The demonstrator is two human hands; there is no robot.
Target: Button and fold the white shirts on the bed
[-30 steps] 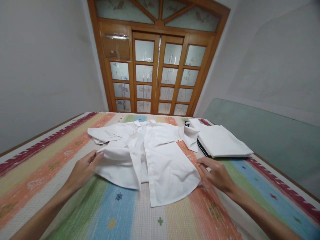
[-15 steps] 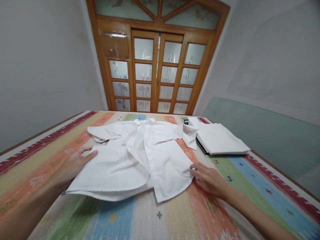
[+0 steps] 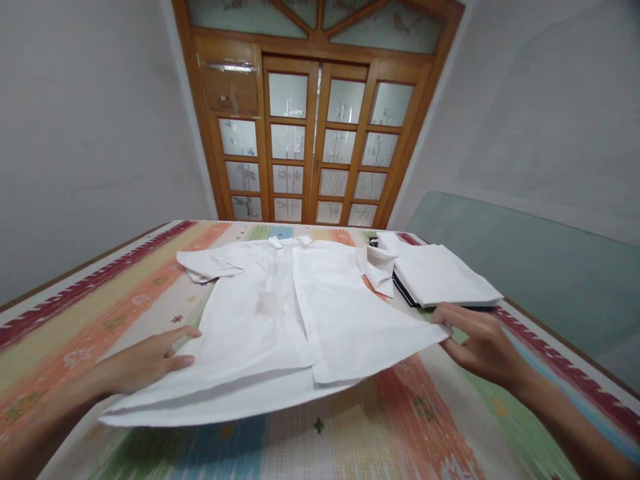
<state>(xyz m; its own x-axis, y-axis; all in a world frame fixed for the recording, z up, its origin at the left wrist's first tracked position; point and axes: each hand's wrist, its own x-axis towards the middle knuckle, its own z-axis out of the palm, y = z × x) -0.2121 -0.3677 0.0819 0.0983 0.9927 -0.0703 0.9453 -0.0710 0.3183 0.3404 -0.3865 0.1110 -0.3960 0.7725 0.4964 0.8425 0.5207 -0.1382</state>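
Note:
A white short-sleeved shirt (image 3: 330, 293) lies front up, its collar at the far side and its hem toward me. My right hand (image 3: 475, 337) pinches the lower right corner between thumb and fingers and pulls it out to the side. At the shirt's left edge is my left hand (image 3: 150, 360), its thumb and forefinger apart above the cloth. The other fingers are hidden by the hand and shirt, and they seem to grip the edge, since the hem there hangs raised off the table.
A patterned, striped cloth (image 3: 320, 453) covers the table. To the right of the shirt sits a stack of folded clothes (image 3: 450, 273), white on top with black beneath. A pale green panel (image 3: 530, 260) stands along the right side, and wooden glazed doors (image 3: 315, 140) rise behind.
My right hand has moved right, drawing the shirt's corner outward. The folded-over left front has come down flat and the hem is now stretched wide. My left hand has shifted slightly down.

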